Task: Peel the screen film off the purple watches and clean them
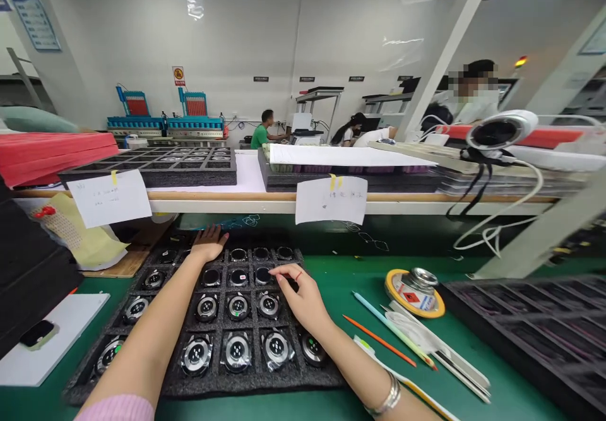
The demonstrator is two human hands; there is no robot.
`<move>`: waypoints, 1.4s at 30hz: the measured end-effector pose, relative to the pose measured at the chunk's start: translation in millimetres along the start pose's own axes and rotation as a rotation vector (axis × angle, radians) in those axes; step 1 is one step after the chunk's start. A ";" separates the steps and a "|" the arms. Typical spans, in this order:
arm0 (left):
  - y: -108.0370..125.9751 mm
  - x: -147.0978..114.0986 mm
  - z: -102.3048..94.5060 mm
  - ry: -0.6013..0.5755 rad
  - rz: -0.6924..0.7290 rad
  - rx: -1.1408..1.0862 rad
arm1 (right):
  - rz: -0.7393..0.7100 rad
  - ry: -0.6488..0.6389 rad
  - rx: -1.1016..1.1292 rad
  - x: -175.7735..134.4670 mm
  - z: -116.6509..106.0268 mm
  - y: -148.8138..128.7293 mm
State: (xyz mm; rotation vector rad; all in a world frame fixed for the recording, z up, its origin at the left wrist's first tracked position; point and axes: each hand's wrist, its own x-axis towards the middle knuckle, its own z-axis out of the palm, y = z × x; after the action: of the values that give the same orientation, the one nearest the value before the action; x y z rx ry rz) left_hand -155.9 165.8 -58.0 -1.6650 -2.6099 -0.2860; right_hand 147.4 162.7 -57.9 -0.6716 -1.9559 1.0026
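Note:
A black foam tray (216,351) holds several round smartwatch bodies in its compartments, many with their shiny sensor backs facing up. My left hand (209,245) lies at the far part of the tray, fingers spread, over the back row. My right hand (303,295) reaches in from the right, its fingertips at the edge of a dark-faced watch (263,275) in the second row from the back. Its thumb and forefinger are apart. To the left of that one lies a watch with a small white-and-red label (238,276). My forearms hide some compartments.
Right of the tray lie an orange stick (379,340), a light blue pen (379,314), tweezers and a round tin (416,290). Another foam tray (530,339) stands far right. Above runs a shelf (227,201) with trays, paper notes and a webcam (497,132). People sit beyond.

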 end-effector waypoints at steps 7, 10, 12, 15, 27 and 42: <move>0.7 -18.3 -7.4 -0.003 0.047 0.047 | 0.107 0.086 0.050 -17.3 -38.0 -7.7; 1.0 -27.3 -8.7 0.002 0.100 0.048 | 0.175 0.061 -0.034 -39.9 -82.8 -14.1; 0.7 -34.4 -9.6 0.000 0.148 0.038 | 0.233 0.007 -0.142 -60.0 -115.3 -19.7; -0.3 -47.6 -11.1 -0.015 0.211 0.020 | 0.320 -0.083 -0.372 -94.3 -153.8 -26.0; -0.1 -118.0 -15.5 -0.145 0.352 0.003 | 0.418 -0.280 -0.905 -118.1 -159.9 0.8; -2.6 -213.3 -18.2 -0.005 0.479 0.010 | 0.463 -0.270 -1.014 -52.9 -142.9 -4.5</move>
State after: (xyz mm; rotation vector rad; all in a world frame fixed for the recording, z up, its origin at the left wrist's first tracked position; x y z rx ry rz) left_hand -68.7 -29.5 -67.3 -2.2070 -2.1133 -0.2453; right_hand 295.8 178.3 -26.8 -1.6639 -2.5815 0.2636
